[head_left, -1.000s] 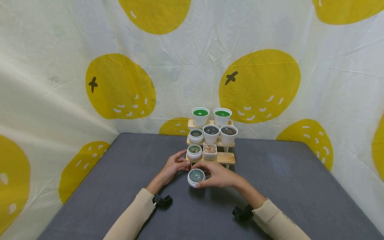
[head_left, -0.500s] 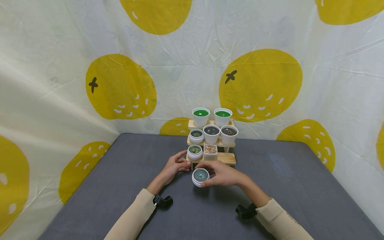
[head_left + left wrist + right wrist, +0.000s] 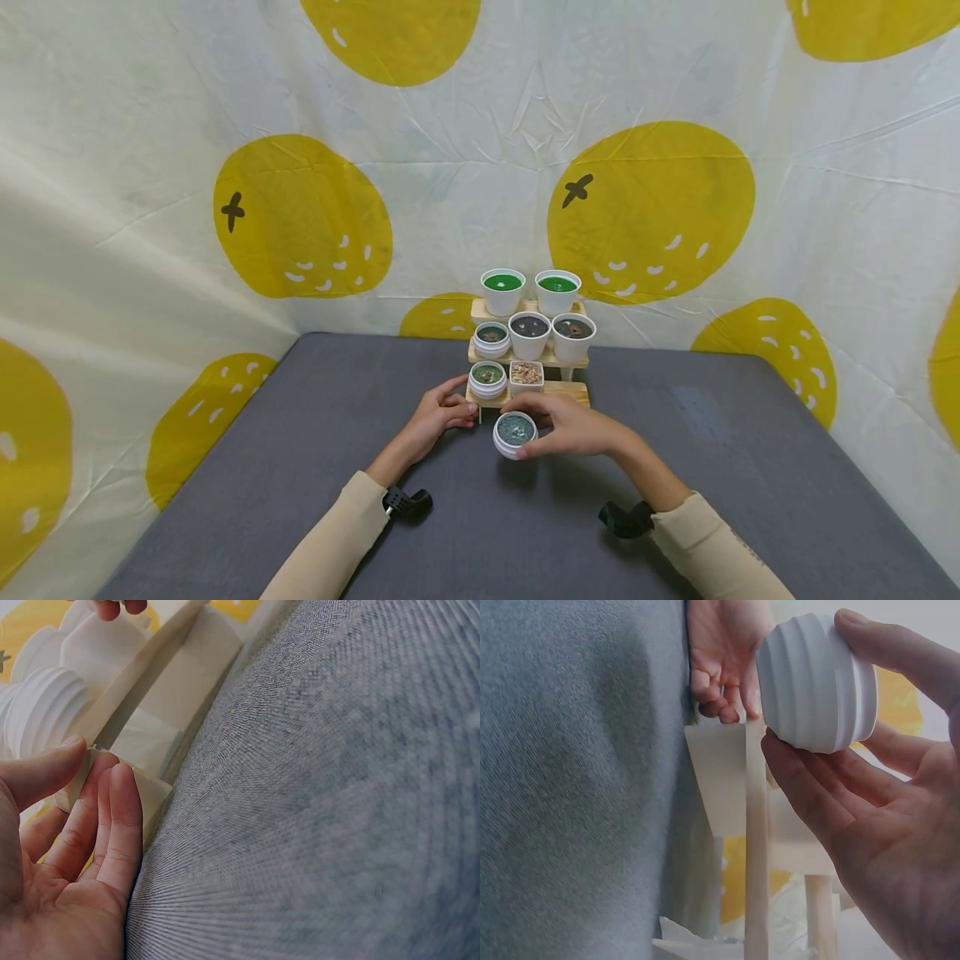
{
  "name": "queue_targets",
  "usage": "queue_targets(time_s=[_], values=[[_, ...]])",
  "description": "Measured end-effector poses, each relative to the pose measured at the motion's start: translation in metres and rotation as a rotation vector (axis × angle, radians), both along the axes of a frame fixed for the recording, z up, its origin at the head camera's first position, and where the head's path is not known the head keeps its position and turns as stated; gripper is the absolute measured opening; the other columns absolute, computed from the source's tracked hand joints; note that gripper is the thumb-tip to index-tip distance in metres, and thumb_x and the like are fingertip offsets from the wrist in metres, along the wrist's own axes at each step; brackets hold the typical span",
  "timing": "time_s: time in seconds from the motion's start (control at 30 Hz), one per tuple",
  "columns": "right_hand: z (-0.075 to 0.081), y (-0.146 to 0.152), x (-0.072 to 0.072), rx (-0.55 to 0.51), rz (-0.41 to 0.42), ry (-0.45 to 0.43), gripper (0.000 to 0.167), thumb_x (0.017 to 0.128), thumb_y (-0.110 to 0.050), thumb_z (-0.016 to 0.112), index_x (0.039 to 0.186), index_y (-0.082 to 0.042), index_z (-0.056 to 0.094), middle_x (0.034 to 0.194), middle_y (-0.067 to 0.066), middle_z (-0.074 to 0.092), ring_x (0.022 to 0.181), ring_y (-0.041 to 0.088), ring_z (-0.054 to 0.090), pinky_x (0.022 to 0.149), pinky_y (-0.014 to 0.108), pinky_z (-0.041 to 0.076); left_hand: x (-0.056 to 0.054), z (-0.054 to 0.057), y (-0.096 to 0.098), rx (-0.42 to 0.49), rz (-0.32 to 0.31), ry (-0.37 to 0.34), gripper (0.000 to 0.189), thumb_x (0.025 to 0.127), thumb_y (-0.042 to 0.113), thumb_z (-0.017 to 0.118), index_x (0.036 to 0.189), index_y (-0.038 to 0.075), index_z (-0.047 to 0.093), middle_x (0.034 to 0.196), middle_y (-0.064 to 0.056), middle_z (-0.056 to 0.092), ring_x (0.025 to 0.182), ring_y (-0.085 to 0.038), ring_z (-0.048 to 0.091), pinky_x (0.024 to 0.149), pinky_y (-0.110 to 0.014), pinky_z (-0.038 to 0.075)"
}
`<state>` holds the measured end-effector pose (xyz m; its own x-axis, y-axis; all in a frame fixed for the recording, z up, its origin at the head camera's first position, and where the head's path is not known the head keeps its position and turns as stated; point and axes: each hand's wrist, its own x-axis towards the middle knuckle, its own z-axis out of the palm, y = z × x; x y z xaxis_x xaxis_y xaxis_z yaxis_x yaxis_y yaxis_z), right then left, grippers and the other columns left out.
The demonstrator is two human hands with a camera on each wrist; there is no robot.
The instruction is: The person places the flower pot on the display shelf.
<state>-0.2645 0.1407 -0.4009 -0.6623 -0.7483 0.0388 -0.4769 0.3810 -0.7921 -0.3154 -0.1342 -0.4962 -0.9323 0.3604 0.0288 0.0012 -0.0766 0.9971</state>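
Observation:
My right hand (image 3: pixel 573 427) grips a small white ribbed pot (image 3: pixel 514 437) between thumb and fingers; its top shows a speckled grey-blue fill. In the right wrist view the pot (image 3: pixel 817 686) is held up off the dark cloth. My left hand (image 3: pixel 437 417) holds the front left end of a three-step wooden stand (image 3: pixel 567 392), and in the left wrist view its thumb and fingers (image 3: pixel 120 825) pinch the stand's corner. On the lowest step sit a ribbed pot (image 3: pixel 487 380) with a green fill and a square white pot (image 3: pixel 526 377) with pebbly bits.
The middle step carries another ribbed pot (image 3: pixel 491 339) and two white cups (image 3: pixel 528 336) with dark fill. Two white cups (image 3: pixel 502 293) with bright green fill stand on the top step. A grey cloth-covered table (image 3: pixel 345 400) lies beneath, with a fruit-print curtain (image 3: pixel 465 208) behind.
My right hand has carried the grey-blue pot rightward and slightly away from me, toward the stand's lowest step. My left hand has stayed on the stand's corner.

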Motion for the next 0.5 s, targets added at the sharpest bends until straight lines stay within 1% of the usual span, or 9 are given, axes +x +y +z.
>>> queue_targets(time_s=[0.03,0.17,0.37,0.5], values=[[0.0,0.0016,-0.0006,-0.003,0.004,0.0,0.058,0.088,-0.024,0.084,0.138,-0.008,0.059,0.132,0.01,0.065,0.116,0.021,0.062,0.104,0.043,0.055,0.0,0.0002,0.0001,0.0,-0.001,0.001,0.07,0.097,0.006,0.069,0.159,0.006,0.035,0.094,0.0,0.073,0.084,-0.014,0.07,0.077,-0.027,0.062],[0.0018,0.0063,-0.0011,-0.004,-0.003,-0.002,0.058,0.087,-0.024,0.084,0.138,-0.01,0.059,0.132,0.008,0.064,0.115,0.018,0.061,0.102,0.037,0.056,-0.0002,0.0003,0.0003,-0.001,0.002,-0.004,0.071,0.097,0.006,0.069,0.159,0.006,0.036,0.093,0.0,0.073,0.083,-0.015,0.07,0.077,-0.027,0.062],[0.0058,0.0093,0.0002,-0.007,-0.019,0.004,0.057,0.085,-0.024,0.086,0.136,-0.013,0.061,0.132,0.006,0.06,0.116,0.02,0.06,0.102,0.041,0.057,-0.0004,-0.0004,-0.0005,-0.003,0.001,0.0,0.071,0.098,0.006,0.069,0.16,0.005,0.034,0.094,0.001,0.072,0.083,-0.013,0.07,0.077,-0.026,0.062],[0.0079,0.011,-0.0006,0.005,-0.021,0.021,0.059,0.086,-0.025,0.086,0.137,-0.011,0.061,0.131,0.006,0.063,0.116,0.021,0.06,0.101,0.042,0.057,0.0,-0.0003,-0.0006,0.002,0.0,0.005,0.07,0.098,0.005,0.068,0.159,0.005,0.035,0.093,0.001,0.072,0.083,-0.013,0.07,0.077,-0.026,0.062]])
